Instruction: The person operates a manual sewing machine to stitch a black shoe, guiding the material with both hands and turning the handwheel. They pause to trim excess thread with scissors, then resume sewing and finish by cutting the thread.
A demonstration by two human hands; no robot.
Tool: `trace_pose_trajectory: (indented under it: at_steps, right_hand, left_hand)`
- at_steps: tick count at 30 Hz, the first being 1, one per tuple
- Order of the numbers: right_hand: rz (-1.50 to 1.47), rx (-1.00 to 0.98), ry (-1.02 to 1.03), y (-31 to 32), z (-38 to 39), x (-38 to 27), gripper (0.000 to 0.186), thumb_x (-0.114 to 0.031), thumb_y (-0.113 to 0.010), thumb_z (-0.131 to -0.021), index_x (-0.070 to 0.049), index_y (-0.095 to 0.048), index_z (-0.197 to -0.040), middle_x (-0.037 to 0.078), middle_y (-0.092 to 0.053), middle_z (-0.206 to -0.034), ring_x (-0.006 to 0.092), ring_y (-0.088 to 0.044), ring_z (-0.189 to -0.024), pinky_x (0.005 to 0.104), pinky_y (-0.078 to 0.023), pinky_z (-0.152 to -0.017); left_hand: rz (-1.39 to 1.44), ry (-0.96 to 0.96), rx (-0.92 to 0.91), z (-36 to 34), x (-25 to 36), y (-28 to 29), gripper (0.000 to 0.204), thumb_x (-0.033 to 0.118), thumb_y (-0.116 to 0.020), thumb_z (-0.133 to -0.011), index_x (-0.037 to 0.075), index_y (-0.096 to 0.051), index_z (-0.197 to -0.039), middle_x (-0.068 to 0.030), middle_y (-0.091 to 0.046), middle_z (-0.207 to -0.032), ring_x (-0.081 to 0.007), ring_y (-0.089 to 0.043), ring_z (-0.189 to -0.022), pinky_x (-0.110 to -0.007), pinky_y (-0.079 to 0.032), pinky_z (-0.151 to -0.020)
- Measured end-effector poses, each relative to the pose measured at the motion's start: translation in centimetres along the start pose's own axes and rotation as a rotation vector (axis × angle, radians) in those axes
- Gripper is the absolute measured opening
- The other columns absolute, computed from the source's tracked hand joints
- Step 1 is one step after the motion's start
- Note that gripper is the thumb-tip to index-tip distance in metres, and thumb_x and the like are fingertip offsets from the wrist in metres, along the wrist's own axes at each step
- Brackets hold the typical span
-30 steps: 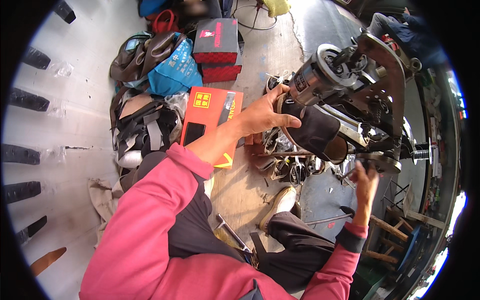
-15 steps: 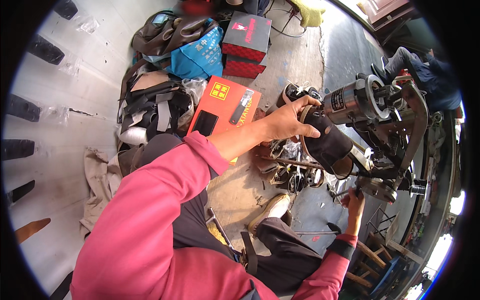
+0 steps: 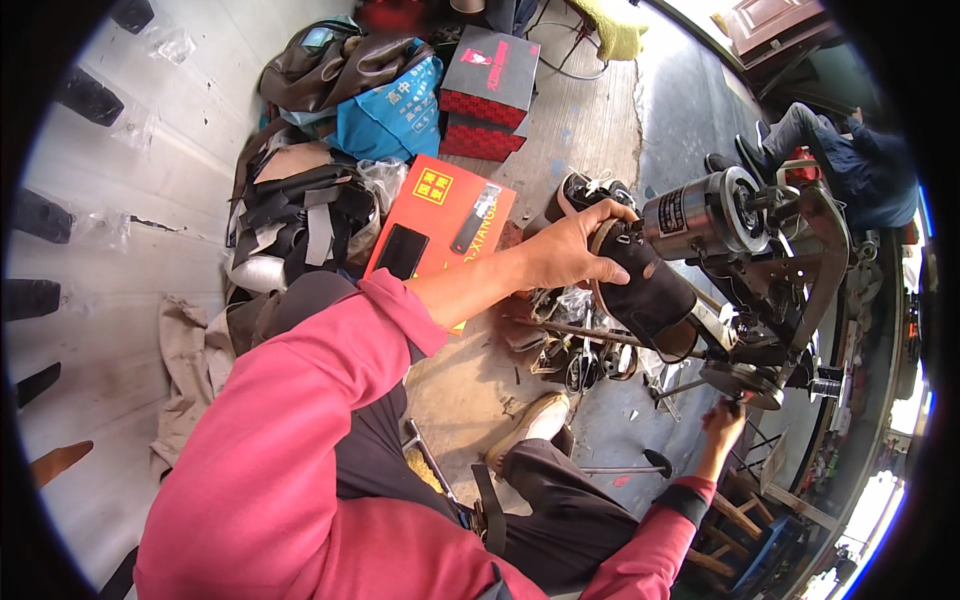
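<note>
Left hand, two o'clock, grips the black shoe; right hand, four o'clock, curls at the handwheel, grasp unclear: stitching, apparently, next needing steady feed!

PLACE: shoe workshop | SIGNS: stitching machine, dark shoe on its arm, piled scraps

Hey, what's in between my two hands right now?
In the head view: the dark shoe, held by your left hand, then the metal wheel, at your right hand.
</note>
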State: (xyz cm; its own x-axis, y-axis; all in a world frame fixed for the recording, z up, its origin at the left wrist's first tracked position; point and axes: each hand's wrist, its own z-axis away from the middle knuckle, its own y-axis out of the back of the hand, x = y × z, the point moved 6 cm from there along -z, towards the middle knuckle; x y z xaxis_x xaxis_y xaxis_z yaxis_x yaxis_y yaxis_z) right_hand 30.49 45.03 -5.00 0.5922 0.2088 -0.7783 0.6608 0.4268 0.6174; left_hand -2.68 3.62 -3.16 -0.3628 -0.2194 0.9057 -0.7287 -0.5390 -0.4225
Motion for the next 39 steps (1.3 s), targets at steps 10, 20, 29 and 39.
trace_pose_trajectory:
  at_steps: [10,20,29,39]
  right_hand:
    - [-0.068,-0.017,0.304,-0.9,5.6,-11.1,0.015,-0.017,-0.065,-0.099,-0.003,-0.065,-0.096,0.002,-0.061,-0.071,0.0106,-0.056,-0.055,0.0243,-0.045,-0.051]
    - [0.075,-0.050,-0.028,-1.3,0.1,1.3,0.016,-0.019,-0.065,-0.099,-0.007,-0.057,-0.092,0.002,-0.058,-0.065,0.0124,-0.058,-0.048,0.0256,-0.041,-0.040]
    - [0.001,-0.304,-0.013,-8.9,4.5,-2.8,0.033,-0.033,-0.069,-0.097,-0.001,-0.061,-0.093,0.007,-0.066,-0.069,0.0157,-0.065,-0.054,0.0272,-0.048,-0.047]
    - [-0.143,-0.054,0.338,-1.0,5.7,-11.2,0.010,-0.011,-0.064,-0.096,-0.002,-0.065,-0.101,0.001,-0.063,-0.073,0.0097,-0.058,-0.059,0.0243,-0.047,-0.054]
  left_hand:
    - [-0.002,-0.111,-0.032,-0.7,-1.2,0.1,0.068,0.005,-0.081,-0.084,0.014,-0.045,-0.140,0.0009,-0.062,-0.110,-0.0083,-0.059,-0.097,-0.027,-0.050,-0.085]
    - [-0.129,0.006,-0.037,0.2,0.5,0.5,0.085,0.037,-0.090,-0.078,0.010,-0.043,-0.144,-0.0034,-0.063,-0.116,-0.0130,-0.058,-0.107,-0.028,-0.047,-0.094]
    - [-0.307,-0.262,0.273,-1.7,1.8,-0.7,0.088,0.045,-0.097,-0.064,-0.003,-0.059,-0.127,-0.0174,-0.067,-0.124,-0.0261,-0.062,-0.122,-0.037,-0.045,-0.106]
    - [-0.259,-0.275,0.131,-1.5,-0.1,0.0,0.056,0.021,-0.093,-0.075,0.003,-0.063,-0.117,-0.0003,-0.070,-0.093,-0.0065,-0.060,-0.083,-0.027,-0.050,-0.079]
